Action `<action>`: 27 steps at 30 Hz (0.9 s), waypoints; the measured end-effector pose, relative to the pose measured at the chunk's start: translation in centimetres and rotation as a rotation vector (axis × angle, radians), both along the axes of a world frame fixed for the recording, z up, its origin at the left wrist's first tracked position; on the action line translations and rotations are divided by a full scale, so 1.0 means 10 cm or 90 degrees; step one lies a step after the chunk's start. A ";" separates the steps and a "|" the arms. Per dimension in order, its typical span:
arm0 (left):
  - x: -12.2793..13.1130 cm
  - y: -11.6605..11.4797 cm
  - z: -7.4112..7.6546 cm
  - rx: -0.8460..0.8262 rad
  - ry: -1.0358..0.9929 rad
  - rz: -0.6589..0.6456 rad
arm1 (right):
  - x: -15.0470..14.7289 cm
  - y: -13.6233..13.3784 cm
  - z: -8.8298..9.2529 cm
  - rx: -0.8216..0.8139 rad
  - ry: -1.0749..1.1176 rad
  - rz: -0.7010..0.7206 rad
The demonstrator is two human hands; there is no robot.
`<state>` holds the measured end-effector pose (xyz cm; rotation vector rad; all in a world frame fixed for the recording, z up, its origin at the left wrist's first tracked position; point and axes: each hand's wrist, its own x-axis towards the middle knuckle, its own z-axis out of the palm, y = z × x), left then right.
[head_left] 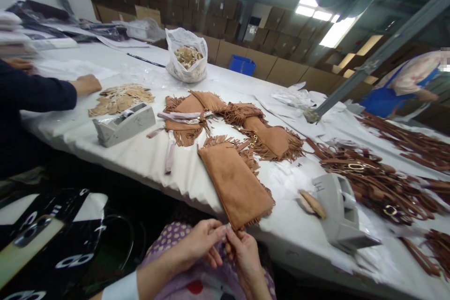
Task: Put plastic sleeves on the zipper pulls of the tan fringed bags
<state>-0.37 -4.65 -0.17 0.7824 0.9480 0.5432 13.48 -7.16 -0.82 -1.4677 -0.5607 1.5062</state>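
Observation:
My left hand (202, 243) and my right hand (244, 253) meet below the table's front edge, over my lap. Their fingertips pinch together on something small and pale that I cannot make out. Just above them a tan suede fringed pouch (235, 182) lies on the white table (147, 159), its near corner hanging over the edge. More tan fringed pieces (246, 124) lie spread behind it.
A grey tape dispenser (342, 213) stands at my right, another tape dispenser (123, 124) at my left. Brown straps with gold buckles (372, 178) pile up on the right. A co-worker's hand (86, 85) rests by tan tags (119, 98). A plastic bag (186, 61) stands behind.

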 end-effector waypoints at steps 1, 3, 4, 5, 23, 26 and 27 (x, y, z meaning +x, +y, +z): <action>0.06 -0.01 -0.02 -0.008 -0.017 -0.024 | 0.00 0.00 0.00 0.004 -0.010 0.003; 0.10 -0.04 -0.07 -0.002 -0.031 -0.031 | 0.02 0.00 0.00 0.007 -0.020 0.011; 0.09 -0.05 -0.08 0.006 -0.034 -0.025 | 0.03 0.00 0.00 0.009 -0.020 0.019; 0.07 -0.06 -0.09 0.013 -0.038 -0.023 | 0.04 0.00 0.00 0.011 -0.017 0.036; -0.01 -0.13 -0.53 0.129 0.185 -0.039 | 2.49 -0.08 0.98 0.112 -0.752 -0.520; -0.01 -0.14 -0.56 0.131 0.184 -0.051 | 3.00 -0.02 1.06 0.033 -0.702 -0.479; -0.01 -0.14 -0.56 0.134 0.184 -0.053 | 3.09 0.01 1.05 0.023 -0.683 -0.452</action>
